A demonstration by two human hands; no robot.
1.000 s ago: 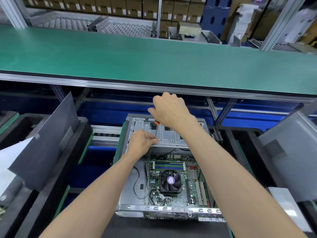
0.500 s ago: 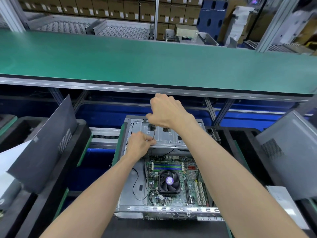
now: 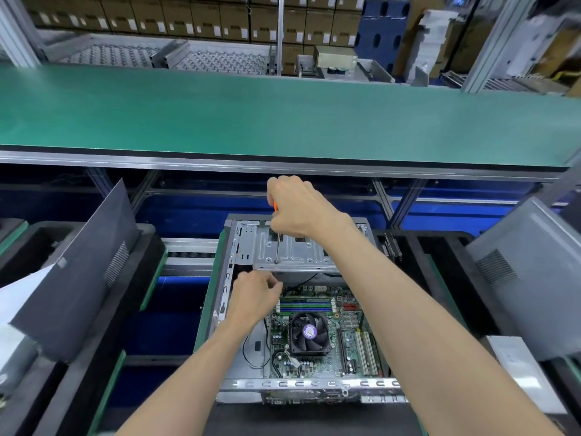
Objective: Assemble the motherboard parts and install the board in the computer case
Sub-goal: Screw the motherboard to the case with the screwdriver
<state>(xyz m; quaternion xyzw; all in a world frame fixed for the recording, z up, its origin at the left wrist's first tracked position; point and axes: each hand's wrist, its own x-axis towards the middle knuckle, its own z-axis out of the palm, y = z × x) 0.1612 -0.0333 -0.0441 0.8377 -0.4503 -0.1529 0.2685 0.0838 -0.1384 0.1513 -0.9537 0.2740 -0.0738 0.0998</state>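
Only one view here, the head cam looking down. The open computer case (image 3: 301, 309) lies flat in the middle, and I'll place everything off that. The motherboard (image 3: 317, 335) sits inside it, in the near half, with a black CPU fan (image 3: 309, 333) in the middle of the board and the RAM sticks (image 3: 305, 306) just beyond the fan. The far half of the case is covered by a silver drive bracket (image 3: 295, 253). Right hand (image 3: 298, 209) hovers above the far end of the case, fingers wrapped round a screwdriver (image 3: 276, 243) with an orange handle; the shaft points down and the tip sits on the bracket near its front edge. Left hand (image 3: 254, 297) is at the bracket's near left corner, just over the far-left edge of the board, fingers curled with the tips pinched together; can't tell if there's anything in them. Left of the case a dark side panel (image 3: 75, 278) leans up, right of it a grey one (image 3: 528, 278), and beyond the case runs a green conveyor belt (image 3: 283, 118).
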